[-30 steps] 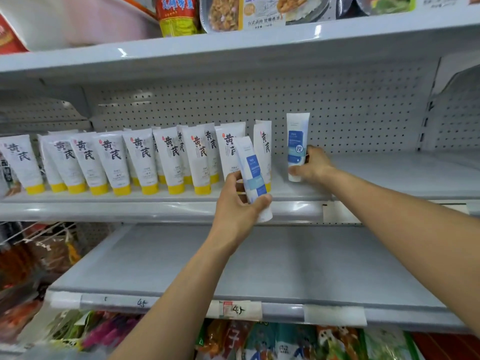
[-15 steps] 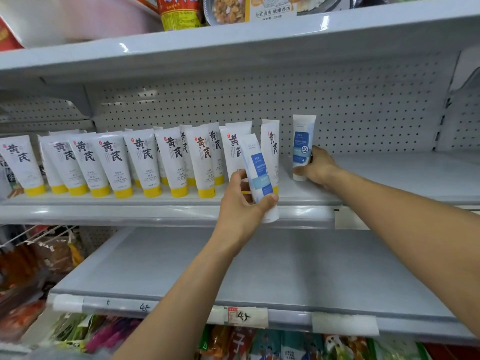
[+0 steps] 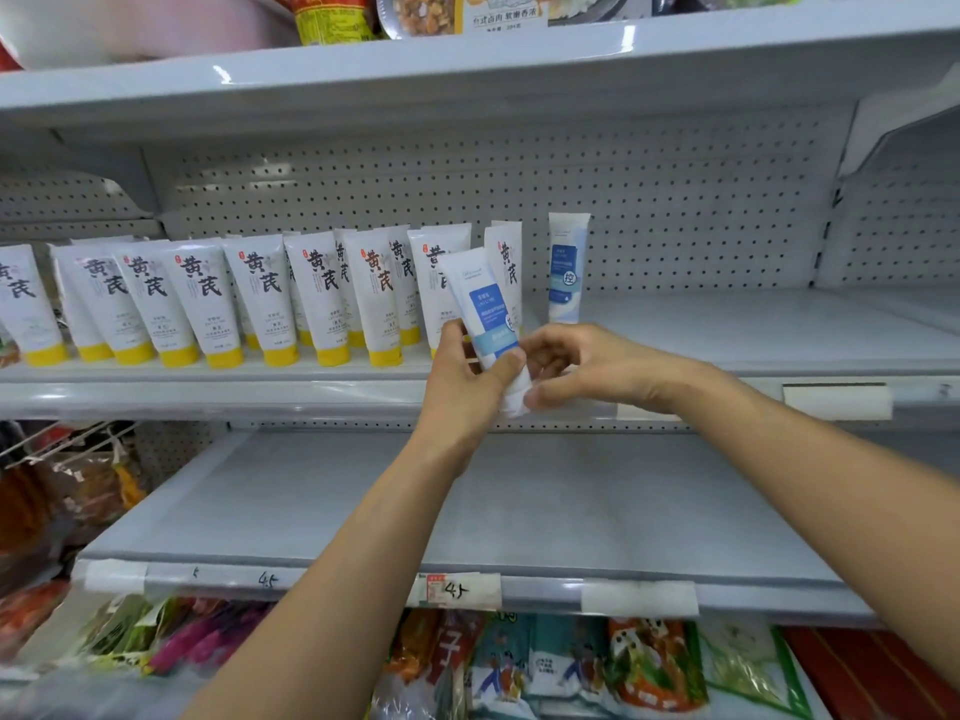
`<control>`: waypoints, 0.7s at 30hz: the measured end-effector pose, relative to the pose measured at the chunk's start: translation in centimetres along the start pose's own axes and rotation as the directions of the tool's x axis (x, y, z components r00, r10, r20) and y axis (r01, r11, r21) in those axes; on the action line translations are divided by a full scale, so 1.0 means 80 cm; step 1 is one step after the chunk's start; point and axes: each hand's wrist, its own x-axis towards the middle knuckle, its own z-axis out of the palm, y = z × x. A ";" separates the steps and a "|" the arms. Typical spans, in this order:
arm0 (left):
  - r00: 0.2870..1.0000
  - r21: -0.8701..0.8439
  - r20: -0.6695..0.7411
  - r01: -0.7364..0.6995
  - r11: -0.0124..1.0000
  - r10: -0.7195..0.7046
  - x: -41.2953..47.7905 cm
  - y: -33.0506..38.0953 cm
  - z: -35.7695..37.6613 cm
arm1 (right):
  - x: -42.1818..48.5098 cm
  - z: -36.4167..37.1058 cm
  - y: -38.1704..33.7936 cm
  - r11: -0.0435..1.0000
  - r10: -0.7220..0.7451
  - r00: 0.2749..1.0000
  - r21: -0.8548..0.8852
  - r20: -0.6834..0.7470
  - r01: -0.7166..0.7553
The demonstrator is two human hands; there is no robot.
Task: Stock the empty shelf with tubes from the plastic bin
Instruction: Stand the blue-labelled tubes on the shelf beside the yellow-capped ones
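I have the blue-labelled tube [image 3: 485, 314] in my left hand [image 3: 465, 384], just above centre of the frame, fingers wrapped round its lower half. Its long axis leans: sealed end up and to the left, cap end down and to the right, in front of the shelf's front lip [image 3: 208, 397]. My right hand [image 3: 587, 368] is right beside it on the right, fingers curled loosely with the tips touching the cap end (it grips nothing firmly that I can see).

The relation that matters, as I judge it: the open shelf space lies up and to the right of the tube, past the one blue tube already standing [image 3: 567, 267] upright right of centre, next to the row of yellow-capped tubes [image 3: 208, 298] that fills the left half of the frame. The right hand is the nearer one to that space, so I would pass the tube to it, bring the long axis vertical, cap down, and set it just beside the standing one.
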 end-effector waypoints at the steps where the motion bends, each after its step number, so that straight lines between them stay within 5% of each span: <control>1: 1.000 -0.004 0.001 0.003 1.000 -0.003 -0.001 0.002 0.003 | -0.001 0.005 0.000 1.000 -0.010 1.000 -0.024 -0.023 0.010; 11: 0.996 0.148 0.061 -0.070 0.986 0.061 -0.001 0.010 0.010 | 0.013 0.007 0.011 0.995 -0.063 0.934 -0.099 -0.353 0.030; 16: 0.961 0.537 0.157 -0.275 0.797 0.226 -0.001 -0.002 -0.006 | 0.034 -0.022 0.019 0.999 0.013 0.858 -0.023 -0.514 -0.029; 21: 0.948 0.688 0.207 -0.318 0.652 0.243 0.001 -0.019 -0.018 | 0.052 -0.036 0.036 0.992 0.085 0.855 -0.033 -0.512 -0.118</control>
